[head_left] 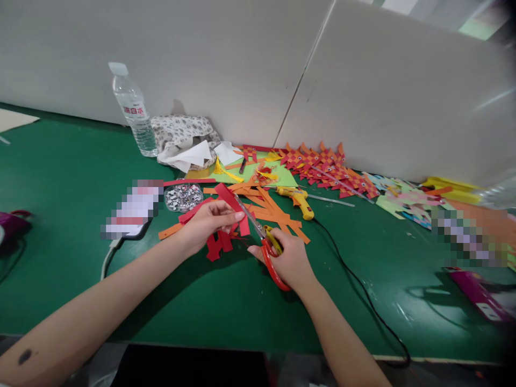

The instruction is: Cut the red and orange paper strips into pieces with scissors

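My left hand (215,221) pinches a red paper strip (227,194) between thumb and fingers, above the table. In my right hand (291,258) are scissors with red and yellow handles (267,252). Their blades point up and left, against the strip's right side; whether they cut into it I cannot tell. Beneath and around the hands lie orange paper strips (264,207) and red paper pieces (215,247). A yellow glue gun (297,200) rests just beyond my right hand.
A clear box of googly eyes (183,198) and a blurred-out phone (135,209) lie left. Behind stand a water bottle (135,113) and a patterned pouch (183,134). Woven paper fish (322,166) are piled by the wall. A black cord (355,277) crosses the green table (226,312) at right.
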A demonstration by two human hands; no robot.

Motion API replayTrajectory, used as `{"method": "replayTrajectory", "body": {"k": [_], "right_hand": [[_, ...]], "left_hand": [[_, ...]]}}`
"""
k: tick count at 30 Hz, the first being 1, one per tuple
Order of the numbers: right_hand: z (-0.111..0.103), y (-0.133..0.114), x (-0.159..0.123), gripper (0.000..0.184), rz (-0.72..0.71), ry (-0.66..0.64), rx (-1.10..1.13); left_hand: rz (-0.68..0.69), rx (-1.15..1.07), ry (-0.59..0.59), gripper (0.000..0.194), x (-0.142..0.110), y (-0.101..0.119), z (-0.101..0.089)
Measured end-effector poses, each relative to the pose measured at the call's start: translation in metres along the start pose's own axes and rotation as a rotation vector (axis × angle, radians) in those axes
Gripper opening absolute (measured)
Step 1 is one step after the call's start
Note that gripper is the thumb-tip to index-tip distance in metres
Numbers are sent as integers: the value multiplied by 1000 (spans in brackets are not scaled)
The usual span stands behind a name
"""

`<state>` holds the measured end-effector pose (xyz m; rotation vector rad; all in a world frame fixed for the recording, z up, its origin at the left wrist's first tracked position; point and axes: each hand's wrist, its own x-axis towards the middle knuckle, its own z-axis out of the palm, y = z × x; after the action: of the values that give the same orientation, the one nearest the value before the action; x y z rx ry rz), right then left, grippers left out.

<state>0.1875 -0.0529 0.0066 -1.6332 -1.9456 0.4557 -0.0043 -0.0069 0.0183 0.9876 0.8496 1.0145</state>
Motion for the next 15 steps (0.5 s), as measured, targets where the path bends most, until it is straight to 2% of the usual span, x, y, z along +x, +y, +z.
{"method": "replayTrajectory", "body": {"k": [5,10,15], "right_hand": [[1,2,0,45,9,33,23],[-2,6,2,38,128,82,219],[-1,5,5,38,256,-87,661]], "left_hand": [[-1,66,-49,26,1,-4,-2],[-43,90,-15,26,1,-6,0],[-104,132,18,27,0,-11,5]]}}
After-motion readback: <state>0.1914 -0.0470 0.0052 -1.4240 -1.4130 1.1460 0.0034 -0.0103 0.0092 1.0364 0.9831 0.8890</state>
